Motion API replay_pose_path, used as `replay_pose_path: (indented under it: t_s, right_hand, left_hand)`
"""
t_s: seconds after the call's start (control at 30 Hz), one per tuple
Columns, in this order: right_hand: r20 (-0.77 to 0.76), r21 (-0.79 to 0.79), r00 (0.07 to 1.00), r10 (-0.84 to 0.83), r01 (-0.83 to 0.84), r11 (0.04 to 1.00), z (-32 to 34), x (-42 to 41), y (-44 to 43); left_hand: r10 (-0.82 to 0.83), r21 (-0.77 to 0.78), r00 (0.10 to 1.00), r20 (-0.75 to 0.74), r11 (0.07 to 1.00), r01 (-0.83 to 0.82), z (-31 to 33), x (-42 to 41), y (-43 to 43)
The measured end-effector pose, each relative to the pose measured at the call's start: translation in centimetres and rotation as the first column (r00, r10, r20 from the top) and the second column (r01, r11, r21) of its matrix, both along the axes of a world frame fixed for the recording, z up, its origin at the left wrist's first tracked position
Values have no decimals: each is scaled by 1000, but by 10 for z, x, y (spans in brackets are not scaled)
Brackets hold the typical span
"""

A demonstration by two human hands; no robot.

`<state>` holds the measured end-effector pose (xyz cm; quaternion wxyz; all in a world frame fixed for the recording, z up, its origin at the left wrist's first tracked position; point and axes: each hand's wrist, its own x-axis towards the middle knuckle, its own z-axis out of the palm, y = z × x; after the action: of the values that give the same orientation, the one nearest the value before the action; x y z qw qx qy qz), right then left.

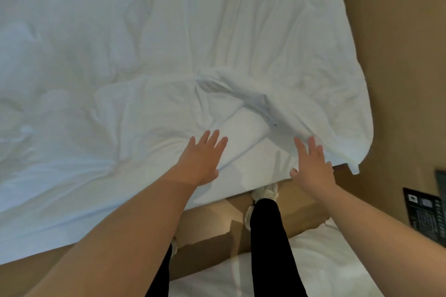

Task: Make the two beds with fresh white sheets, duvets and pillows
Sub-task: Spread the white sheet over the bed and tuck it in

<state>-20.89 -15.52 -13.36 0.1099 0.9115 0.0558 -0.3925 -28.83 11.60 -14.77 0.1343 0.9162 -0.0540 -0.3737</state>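
Note:
A wrinkled white duvet (pixel 144 43) covers the bed in front of me and fills most of the head view. A raised fold (pixel 241 89) bunches up near the bed's near edge. My left hand (pixel 204 159) is spread flat, fingers straight, over the cloth just left of that fold. To the right of the fold, my right hand (pixel 312 166) has straight fingers at the near edge, beside a hanging corner (pixel 347 154) of the cover. Neither hand holds anything. A second bed's white cover (pixel 313 263) lies below, behind my legs.
Brown floor (pixel 398 79) runs along the bed's right side and in the narrow gap between the two beds, where my black-trousered legs and white shoes (pixel 265 191) stand. A dark panel with printed labels (pixel 424 214) sits at the right edge.

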Motion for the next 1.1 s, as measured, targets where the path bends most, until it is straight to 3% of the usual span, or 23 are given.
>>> replay_pose_path:
  t_s: [0.1, 0.17, 0.3, 0.47, 0.6, 0.7, 0.8, 0.83, 0.87, 0.93, 1.0, 1.1]
  right_hand:
    - [204, -32, 977, -61, 69, 997, -3, 41, -30]
    - [211, -71, 972, -99, 116, 991, -17, 64, -55]
    - [124, -147, 990, -59, 77, 986, -57, 90, -124]
    - [126, -96, 989, 75, -63, 993, -74, 148, -170]
    - [271, -115, 949, 159, -132, 985, -37, 235, -169]
    - [422, -30, 882, 211, -219, 975, 23, 311, -120]
    - [640, 115, 748, 177, -321, 940, 73, 371, -62]
    - [703, 148, 694, 157, -358, 922, 80, 381, -47]
    - [734, 175, 663, 151, -399, 900, 85, 387, -37]
    - [696, 163, 676, 242, -476, 864, 73, 377, -37]
    - [589, 71, 709, 387, -523, 849, 36, 342, -66]
    - [434, -12, 751, 498, -548, 836, -21, 284, -114]
  left_hand:
    - [47, 39, 950, 307, 997, -62, -4, 59, -46]
    - [89, 52, 900, 426, 991, -122, -13, 97, -78]
    - [139, 136, 925, 355, 971, -198, -35, 153, -136]
    - [220, 144, 954, 204, 957, -252, -62, 188, -175]
    - [281, 124, 923, 262, 939, -321, -32, 221, -184]
    - [522, 23, 766, 374, 821, -570, 16, 267, -149]
    - [829, -234, 441, 343, 531, -815, 58, 312, -112]
    - [867, -295, 385, 316, 475, -829, 64, 319, -107]
    - [859, -317, 405, 314, 497, -808, 71, 325, -106]
    - [688, -153, 621, 376, 707, -690, 69, 317, -115]
    - [453, 62, 827, 333, 865, -498, 47, 291, -137]
    - [251, 214, 960, 123, 938, -273, 3, 243, -178]
